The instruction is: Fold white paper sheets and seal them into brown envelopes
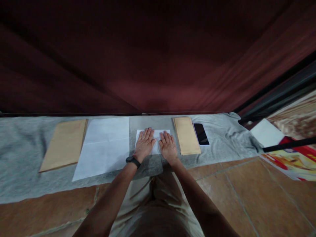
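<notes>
— So, what's the surface under all this?

— Grey cloth [29,144], wrinkled, spread over a floor of reddish-brown tiles [247,194]. It runs in a band from the left edge of the view to the right, where it bunches up. Behind it hangs a dark maroon curtain [148,59] that fills the whole upper half of the view.

— And the hands?

— Both lie flat, palms down, fingers stretched and nearly together, on a small folded white paper [156,134] at the middle of the cloth. The left hand [144,144] covers its left part, the right hand [168,147] its right part. Neither grips anything; they only press on the sheet. A black band [133,161] sits on the left wrist.

— What lies around the paper?

— Just to its left, a larger white sheet [103,148] showing crease lines, and beyond that a brown envelope [64,143]. Just to its right, a second brown envelope [186,135], narrower, and beside that a dark phone [200,133], screen up.

— Anything off the cloth?

— At the far right, a white sheet [266,132] and a mat printed in red and yellow [293,159], with a dark bar [288,144] across it. Dim light throughout.
</notes>
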`<state>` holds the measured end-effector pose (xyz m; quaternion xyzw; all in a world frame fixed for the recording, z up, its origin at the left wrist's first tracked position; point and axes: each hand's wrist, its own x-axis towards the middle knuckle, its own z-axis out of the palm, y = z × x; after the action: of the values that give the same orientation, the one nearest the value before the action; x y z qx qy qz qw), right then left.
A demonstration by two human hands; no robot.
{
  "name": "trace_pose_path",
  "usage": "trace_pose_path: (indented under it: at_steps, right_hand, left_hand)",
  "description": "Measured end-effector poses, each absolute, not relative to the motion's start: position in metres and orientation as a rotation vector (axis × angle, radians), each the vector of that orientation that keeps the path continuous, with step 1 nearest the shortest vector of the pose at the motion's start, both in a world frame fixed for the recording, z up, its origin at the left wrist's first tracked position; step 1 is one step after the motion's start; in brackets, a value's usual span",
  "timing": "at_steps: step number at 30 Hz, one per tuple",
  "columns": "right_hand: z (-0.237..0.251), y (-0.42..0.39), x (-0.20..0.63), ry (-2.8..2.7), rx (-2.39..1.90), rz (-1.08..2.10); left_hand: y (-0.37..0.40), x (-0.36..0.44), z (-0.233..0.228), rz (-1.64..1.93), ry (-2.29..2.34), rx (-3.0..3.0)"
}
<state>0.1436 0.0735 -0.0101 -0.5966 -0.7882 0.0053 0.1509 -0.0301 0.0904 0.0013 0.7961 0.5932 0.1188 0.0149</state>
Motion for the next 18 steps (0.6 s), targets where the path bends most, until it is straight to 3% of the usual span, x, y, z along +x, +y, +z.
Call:
trace_pose_path:
  at_steps: [18]
  right_hand:
    - [0.0, 0.094, 0.103, -2.214, -1.657, 0.176]
  left_hand:
    - [0.078, -0.038, 0.007, 0.333, 2.002, 2.38]
